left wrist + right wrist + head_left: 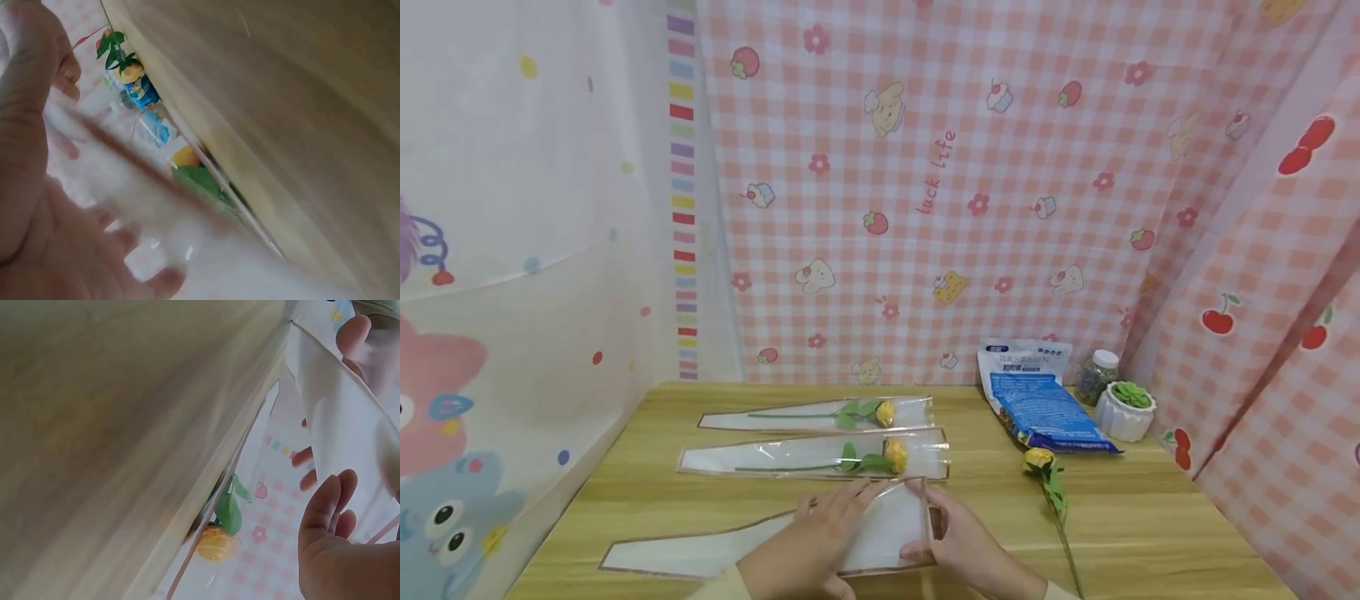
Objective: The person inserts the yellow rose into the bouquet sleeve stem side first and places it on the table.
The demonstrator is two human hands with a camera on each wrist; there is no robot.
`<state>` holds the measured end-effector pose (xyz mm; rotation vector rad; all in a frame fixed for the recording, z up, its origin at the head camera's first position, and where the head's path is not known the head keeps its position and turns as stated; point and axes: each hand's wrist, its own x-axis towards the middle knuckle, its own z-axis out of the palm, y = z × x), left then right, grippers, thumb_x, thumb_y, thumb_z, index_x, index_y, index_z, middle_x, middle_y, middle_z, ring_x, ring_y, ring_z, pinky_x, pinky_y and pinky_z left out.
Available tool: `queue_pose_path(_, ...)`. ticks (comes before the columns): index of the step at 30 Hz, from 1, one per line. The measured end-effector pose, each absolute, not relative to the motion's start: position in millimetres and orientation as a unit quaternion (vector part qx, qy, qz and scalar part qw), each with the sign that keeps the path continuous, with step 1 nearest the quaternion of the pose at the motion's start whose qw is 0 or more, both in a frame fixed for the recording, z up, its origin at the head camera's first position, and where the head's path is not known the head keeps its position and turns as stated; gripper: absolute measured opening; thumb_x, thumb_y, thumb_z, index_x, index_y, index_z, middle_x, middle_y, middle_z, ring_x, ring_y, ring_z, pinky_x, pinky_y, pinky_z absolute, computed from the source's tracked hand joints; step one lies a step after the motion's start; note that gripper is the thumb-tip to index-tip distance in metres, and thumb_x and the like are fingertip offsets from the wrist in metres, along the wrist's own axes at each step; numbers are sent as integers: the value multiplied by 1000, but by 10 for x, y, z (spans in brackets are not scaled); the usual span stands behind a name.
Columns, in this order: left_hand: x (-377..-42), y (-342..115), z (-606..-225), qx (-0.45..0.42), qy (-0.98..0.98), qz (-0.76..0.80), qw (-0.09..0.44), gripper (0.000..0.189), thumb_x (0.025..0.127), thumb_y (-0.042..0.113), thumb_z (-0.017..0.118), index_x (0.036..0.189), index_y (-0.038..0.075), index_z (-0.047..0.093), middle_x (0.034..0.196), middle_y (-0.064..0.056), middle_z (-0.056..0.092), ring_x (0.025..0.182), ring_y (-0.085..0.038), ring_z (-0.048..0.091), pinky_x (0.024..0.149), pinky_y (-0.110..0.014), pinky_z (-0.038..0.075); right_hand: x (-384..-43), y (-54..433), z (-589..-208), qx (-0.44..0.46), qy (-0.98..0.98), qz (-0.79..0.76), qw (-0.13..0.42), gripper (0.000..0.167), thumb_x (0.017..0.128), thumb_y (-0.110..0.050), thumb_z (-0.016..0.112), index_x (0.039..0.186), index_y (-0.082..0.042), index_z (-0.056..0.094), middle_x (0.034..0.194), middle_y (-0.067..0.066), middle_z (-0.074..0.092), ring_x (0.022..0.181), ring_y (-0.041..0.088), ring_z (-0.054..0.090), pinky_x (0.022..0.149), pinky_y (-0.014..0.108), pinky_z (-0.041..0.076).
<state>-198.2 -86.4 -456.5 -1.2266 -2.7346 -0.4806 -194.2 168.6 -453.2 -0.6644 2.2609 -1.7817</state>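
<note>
A clear and white flower sleeve point(700, 548) with a brown border slants across the front of the table, its wide end raised. My left hand point(812, 537) lies across the sleeve and holds it between the fingers at the far edge and the thumb at the near edge. At the wide end, my right hand point(966, 537) grips the sleeve, thumb in front and fingers behind. In the right wrist view the sleeve point(331, 394) stands up off the table between both hands. A loose yellow rose point(1055, 492) with green leaves lies to the right.
Behind the hands lie two sleeved yellow roses, a nearer one point(896, 456) and a farther one point(886, 413). A blue and white bag point(1037, 400), a lidded jar point(1097, 377) and a potted succulent point(1126, 412) stand at the back right. Patterned curtains point(925, 208) surround the table.
</note>
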Motion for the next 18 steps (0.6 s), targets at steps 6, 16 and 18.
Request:
queue_pose_path(6,-2000,-818,-4639,-402,-899,-144,100,125,65,61,83,163,25,14,157,-11,33,142,-36,37,90,-76,42,-1933,1726,-4481,-219,760,-604,97,87,83,-13,84,151,11,35,136,28,54,102,25,67,81,27,57)
queue_pose_path(16,-2031,-762,-4636,-386,-906,-109,135,104,75,55,84,158,28,28,144,-4,42,132,-20,41,90,-51,42,-1929,1830,-4418,-226,794,-560,68,70,87,-15,80,148,-1,48,148,24,43,95,18,62,76,26,55)
queue_pose_path(18,-2042,-759,-4627,-387,-905,-111,138,104,75,55,84,158,27,28,144,-4,43,132,-20,42,89,-49,43,-1933,1871,-4409,-222,795,-560,72,63,91,-14,77,147,-2,51,146,23,45,92,18,61,74,26,55)
